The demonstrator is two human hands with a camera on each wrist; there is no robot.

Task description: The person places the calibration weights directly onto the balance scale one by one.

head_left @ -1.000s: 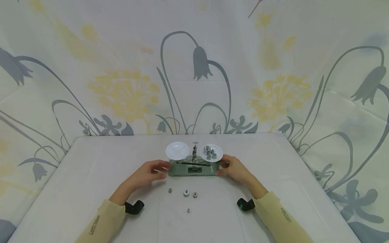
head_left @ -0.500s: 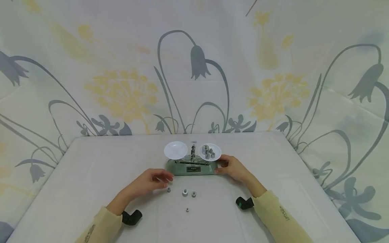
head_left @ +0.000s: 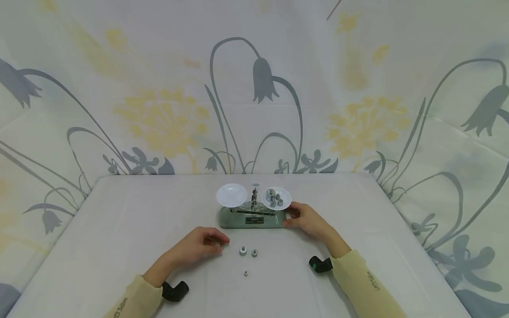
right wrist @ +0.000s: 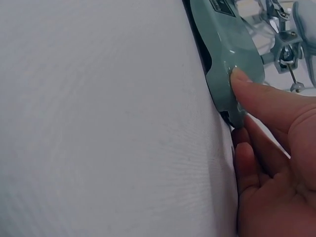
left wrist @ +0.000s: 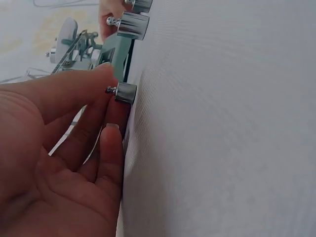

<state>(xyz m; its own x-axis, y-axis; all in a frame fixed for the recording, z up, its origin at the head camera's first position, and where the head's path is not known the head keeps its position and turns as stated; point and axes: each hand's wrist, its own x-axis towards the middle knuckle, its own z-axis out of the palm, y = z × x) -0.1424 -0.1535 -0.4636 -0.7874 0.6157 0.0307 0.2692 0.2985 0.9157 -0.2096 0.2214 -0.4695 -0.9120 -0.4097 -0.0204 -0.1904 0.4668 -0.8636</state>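
Observation:
A green balance scale (head_left: 252,221) with two white pans stands on the white-covered table. My right hand (head_left: 310,219) grips the right end of its base, thumb on the front face, as the right wrist view also shows. My left hand (head_left: 199,245) is low over the table, in front of the scale's left end. Its bent fingers and thumb are around a small metal weight (left wrist: 126,93) that stands upright on the cloth; no firm pinch shows. Just right of that hand stand two more weights, a wider one (head_left: 243,251) and a narrower one (head_left: 254,253).
The smallest weight (head_left: 245,273) stands nearer the front. Several weights (head_left: 272,198) sit in the right pan (head_left: 287,203); the left pan (head_left: 232,195) holds nothing visible. A flower-printed cloth (head_left: 254,132) hangs behind the table. Black wrist pieces (head_left: 175,291) show at the sleeves.
My left hand has left the scale's left end and come down and forward to the leftmost loose weight. The right hand keeps its hold on the base.

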